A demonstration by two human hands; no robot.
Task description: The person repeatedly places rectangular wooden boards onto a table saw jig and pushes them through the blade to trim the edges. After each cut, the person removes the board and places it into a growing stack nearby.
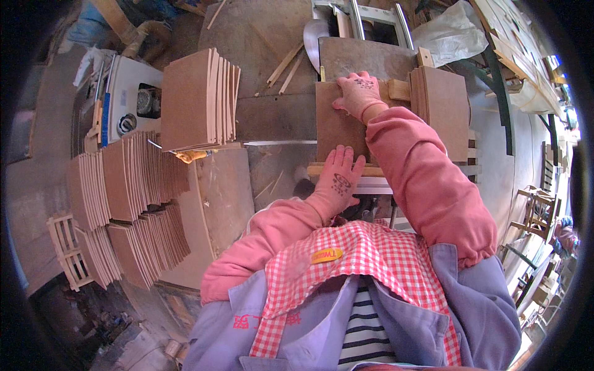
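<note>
A flat brown board (pixel 331 117) lies on the metal work table under both my hands, which wear pink gloves. My right hand (pixel 359 96) rests on the board's far part with its fingers spread, close to a small wooden block (pixel 399 90). My left hand (pixel 338 182) lies at the board's near edge, over a wooden strip (pixel 374 170), its fingers stretched out toward the board. Just right of the board stands a stack of brown boards (pixel 442 111), partly behind my right sleeve.
To the left is another stack of boards (pixel 195 102), with several more stacks (pixel 139 176) beyond it. Thin wood offcuts (pixel 288 65) lie on the table. A pale rounded plate (pixel 315 46) and metal rails (pixel 357 21) stand at the far side. A plastic sheet (pixel 451 34) hangs at the far right.
</note>
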